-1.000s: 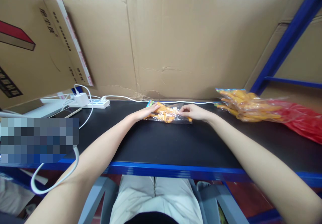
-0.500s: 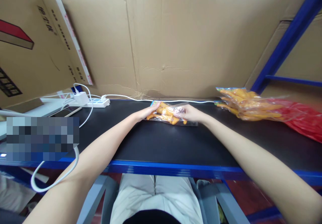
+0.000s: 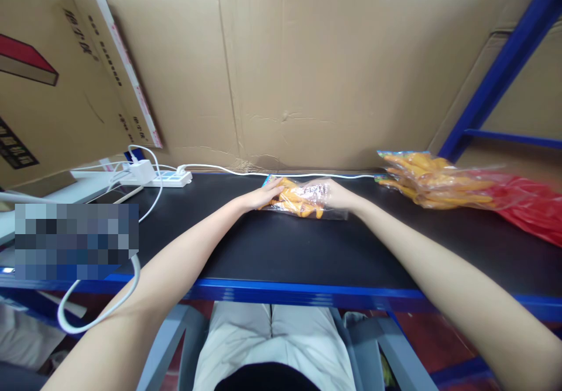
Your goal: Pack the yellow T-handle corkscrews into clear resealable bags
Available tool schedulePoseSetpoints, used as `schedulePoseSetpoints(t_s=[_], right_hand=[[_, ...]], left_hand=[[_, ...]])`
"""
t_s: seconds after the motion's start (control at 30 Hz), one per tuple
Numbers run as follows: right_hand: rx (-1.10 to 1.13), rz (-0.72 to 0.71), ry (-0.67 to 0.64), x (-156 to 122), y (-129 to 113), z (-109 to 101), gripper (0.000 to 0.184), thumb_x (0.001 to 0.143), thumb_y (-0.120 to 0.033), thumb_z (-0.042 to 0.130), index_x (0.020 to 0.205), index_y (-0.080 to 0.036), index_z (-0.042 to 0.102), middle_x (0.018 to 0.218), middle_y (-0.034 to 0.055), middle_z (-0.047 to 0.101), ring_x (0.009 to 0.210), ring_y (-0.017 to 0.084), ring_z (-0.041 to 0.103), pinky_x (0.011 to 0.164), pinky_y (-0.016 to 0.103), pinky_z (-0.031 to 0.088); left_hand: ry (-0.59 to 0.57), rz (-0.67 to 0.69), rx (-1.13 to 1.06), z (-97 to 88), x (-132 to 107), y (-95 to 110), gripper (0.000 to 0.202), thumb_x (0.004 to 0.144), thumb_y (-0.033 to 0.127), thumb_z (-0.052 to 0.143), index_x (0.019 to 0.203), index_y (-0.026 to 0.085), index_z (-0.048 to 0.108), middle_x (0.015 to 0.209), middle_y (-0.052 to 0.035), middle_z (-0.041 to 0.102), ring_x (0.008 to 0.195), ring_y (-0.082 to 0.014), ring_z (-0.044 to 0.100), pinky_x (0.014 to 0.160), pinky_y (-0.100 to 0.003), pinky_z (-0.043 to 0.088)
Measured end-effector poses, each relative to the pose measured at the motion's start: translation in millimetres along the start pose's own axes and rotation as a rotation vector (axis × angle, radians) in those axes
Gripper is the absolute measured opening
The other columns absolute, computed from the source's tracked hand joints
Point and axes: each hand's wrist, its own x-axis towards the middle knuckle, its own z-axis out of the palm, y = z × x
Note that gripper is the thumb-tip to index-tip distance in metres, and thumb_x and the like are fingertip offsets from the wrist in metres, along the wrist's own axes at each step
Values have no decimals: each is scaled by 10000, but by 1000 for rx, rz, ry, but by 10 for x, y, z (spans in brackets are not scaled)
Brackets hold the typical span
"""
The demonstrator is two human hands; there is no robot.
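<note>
A clear plastic packet [image 3: 295, 204] of orange-yellow, finger-like pieces, exact kind unclear, lies on the black tabletop in front of me. It has a blue and green printed strip at its left end. My left hand [image 3: 262, 195] holds that end, its fingers reaching over the top of the packet. At the other end my right hand [image 3: 337, 195] grips the loose clear film; its fingertips are partly hidden by shiny, printed plastic. The packet's near right corner sticks out below the right hand.
To the right, several similar packets [image 3: 421, 180] are stacked beside a red plastic bag [image 3: 531, 203]. A white power strip [image 3: 173, 179] with a charger and cables sits at the left back. Cardboard [image 3: 307, 75] walls the rear; a blue post [image 3: 496, 69] slants at right.
My right hand has drawn back slightly from over the orange pieces towards the packet's right end. The left fingers have shifted a little over the packet, which has moved slightly right.
</note>
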Motion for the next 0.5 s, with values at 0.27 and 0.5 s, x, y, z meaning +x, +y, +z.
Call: schedulePoseSetpoints(t_s=[0.27, 0.5], right_hand=[[-325, 331, -15, -65, -53, -165, 206, 725, -210, 537, 890, -160, 650, 792, 58, 681, 690, 165, 615, 605, 234, 469], [156, 411, -138, -100, -51, -119, 250, 709, -227, 529, 933, -125, 574, 506, -36, 518, 358, 39, 365, 357, 167, 259]], left_hand=[[8, 33, -39, 0, 39, -10, 654, 833, 495, 277, 1421, 234, 159, 1490, 25, 114, 1360, -211, -68, 1104, -392, -32], [37, -74, -450, 21, -14, -18, 704, 843, 467, 357, 1425, 172, 91, 1469, -65, 202, 1351, -223, 155, 1097, -364, 155]])
